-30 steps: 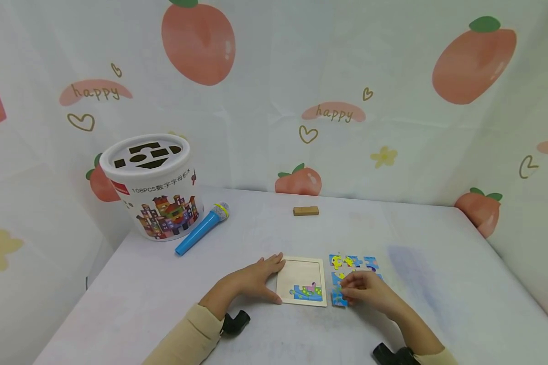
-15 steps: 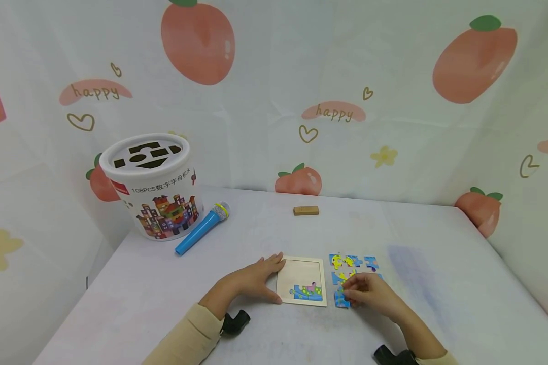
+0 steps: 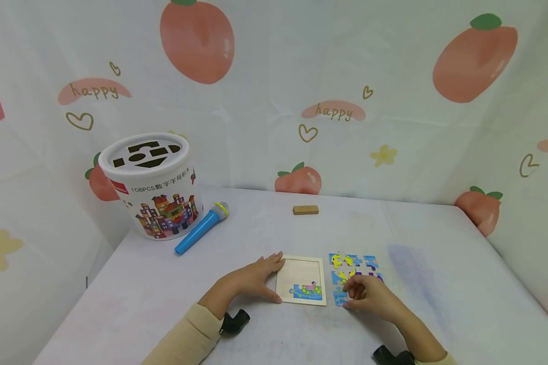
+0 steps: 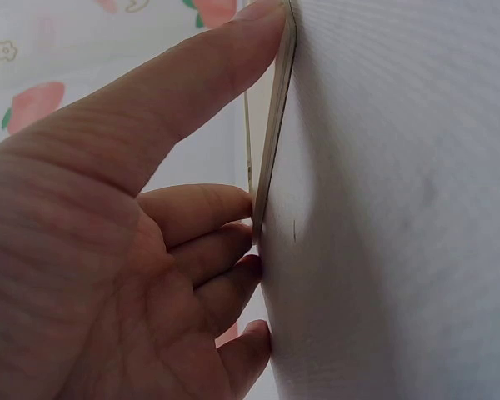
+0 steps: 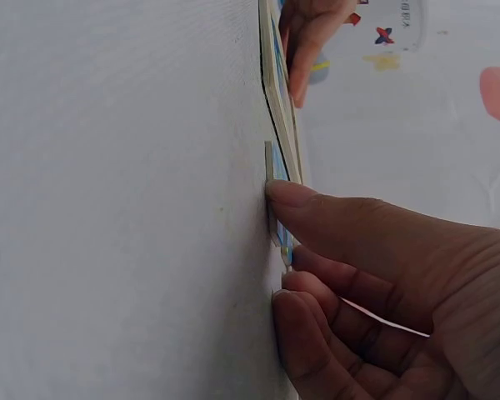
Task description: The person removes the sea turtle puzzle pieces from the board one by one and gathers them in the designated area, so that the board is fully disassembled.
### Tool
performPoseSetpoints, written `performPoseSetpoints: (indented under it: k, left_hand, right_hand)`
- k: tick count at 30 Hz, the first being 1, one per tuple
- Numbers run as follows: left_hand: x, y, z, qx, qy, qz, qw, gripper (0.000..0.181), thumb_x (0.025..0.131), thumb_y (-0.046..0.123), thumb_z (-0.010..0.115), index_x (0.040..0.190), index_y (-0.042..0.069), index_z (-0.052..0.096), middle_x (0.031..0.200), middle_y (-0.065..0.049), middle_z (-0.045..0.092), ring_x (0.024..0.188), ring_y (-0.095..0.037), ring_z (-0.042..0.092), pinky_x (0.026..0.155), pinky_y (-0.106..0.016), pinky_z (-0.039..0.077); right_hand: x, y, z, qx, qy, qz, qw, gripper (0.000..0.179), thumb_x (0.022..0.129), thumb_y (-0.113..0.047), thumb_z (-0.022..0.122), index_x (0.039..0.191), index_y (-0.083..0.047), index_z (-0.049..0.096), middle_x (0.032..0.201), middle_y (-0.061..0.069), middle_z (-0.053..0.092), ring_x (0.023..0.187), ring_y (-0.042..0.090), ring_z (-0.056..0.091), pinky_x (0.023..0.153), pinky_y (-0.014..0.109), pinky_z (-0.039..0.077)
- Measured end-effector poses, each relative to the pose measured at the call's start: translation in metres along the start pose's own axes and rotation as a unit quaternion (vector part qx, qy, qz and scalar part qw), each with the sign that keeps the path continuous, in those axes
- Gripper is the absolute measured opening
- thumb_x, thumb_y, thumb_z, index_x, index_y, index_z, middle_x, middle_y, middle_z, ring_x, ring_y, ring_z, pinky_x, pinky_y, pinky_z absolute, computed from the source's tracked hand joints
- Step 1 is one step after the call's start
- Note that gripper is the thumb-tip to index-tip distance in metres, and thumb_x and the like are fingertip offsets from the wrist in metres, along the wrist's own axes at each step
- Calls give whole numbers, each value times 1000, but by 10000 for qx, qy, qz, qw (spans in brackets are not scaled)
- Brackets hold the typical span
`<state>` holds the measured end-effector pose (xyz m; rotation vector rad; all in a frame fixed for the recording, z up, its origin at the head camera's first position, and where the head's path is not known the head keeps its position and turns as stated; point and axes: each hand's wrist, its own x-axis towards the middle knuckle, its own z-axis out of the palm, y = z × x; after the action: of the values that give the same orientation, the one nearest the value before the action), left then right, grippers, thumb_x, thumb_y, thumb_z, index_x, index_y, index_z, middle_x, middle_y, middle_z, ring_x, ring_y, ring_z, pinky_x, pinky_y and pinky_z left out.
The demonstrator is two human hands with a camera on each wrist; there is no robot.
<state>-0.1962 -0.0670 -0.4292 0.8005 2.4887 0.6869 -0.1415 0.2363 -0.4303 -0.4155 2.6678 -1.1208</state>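
The wooden puzzle board (image 3: pixel 299 271) lies flat, with joined blue, green and pink pieces (image 3: pixel 308 292) in its lower right part. My left hand (image 3: pixel 258 278) rests along its left edge, fingers spread and mostly straight, thumb at the near corner. In the left wrist view the thumb (image 4: pixel 233 50) touches the board's edge. Right of the board, my right hand (image 3: pixel 370 296) pinches a blue puzzle piece (image 3: pixel 339 295) at the table surface, between thumb and curled fingers. The right wrist view shows the thumb against the piece's edge (image 5: pixel 270 158). Part of that piece is hidden by the fingers.
More loose puzzle pieces (image 3: pixel 342 260) lie in rows beyond my right hand, some partly covered by it. A small wooden block (image 3: pixel 306 210) lies farther back. A blue toy microphone (image 3: pixel 201 230) and a white block bucket (image 3: pixel 152 187) stand at the back left.
My right hand's thumb and index finger have spread apart over the blue piece, which has shifted slightly. The left hand and board have stayed in place.
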Motion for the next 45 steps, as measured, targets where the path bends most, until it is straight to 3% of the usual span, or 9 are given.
performPoseSetpoints:
  k: [8, 14, 22, 33, 45]
  left_hand:
    - [-1, -1, 0, -29, 15, 39, 10000, 90, 73, 36, 78, 146, 8, 31, 157, -4, 18, 146, -20, 13, 118, -44, 13]
    - [-1, 0, -2, -24, 0, -100, 9999, 90, 73, 37, 78, 146, 11, 31, 157, -1, 17, 146, -19, 13, 118, -44, 13]
    - [0, -2, -2, -78, -32, -131, 9999, 90, 73, 37, 78, 146, 12, 31, 157, 0, 16, 146, -19, 12, 118, -44, 13]
    - [1, -2, -1, -105, -47, -123, 9999, 90, 74, 36, 78, 146, 12, 31, 157, 0, 16, 146, -19, 12, 118, -44, 13]
    - [-1, 0, 0, -114, -44, -96, 9999, 90, 74, 36, 77, 146, 11, 30, 157, -1, 15, 146, -20, 12, 117, -46, 14]
  right_hand:
    - [1, -1, -1, -132, -27, 2, 9999, 29, 69, -17, 81, 85, -4, 61, 73, -1, 54, 63, 2, 47, 55, 20, 45]
    - [2, -1, -1, -190, -6, 56, 9998, 29, 69, -18, 81, 84, -4, 61, 73, -1, 54, 64, 3, 47, 55, 19, 45]
    - [5, -5, -8, -235, -110, -387, 9989, 26, 74, -19, 78, 85, -3, 61, 72, -3, 56, 63, 1, 48, 55, 20, 46]
    - [33, -36, -3, -484, -298, -705, 9959, 25, 77, -18, 75, 94, -3, 65, 83, 2, 62, 70, 2, 51, 58, 19, 45]
    - [57, -52, 15, -327, -644, -540, 9959, 26, 75, -16, 77, 95, -3, 66, 85, 2, 62, 70, 8, 53, 58, 18, 46]
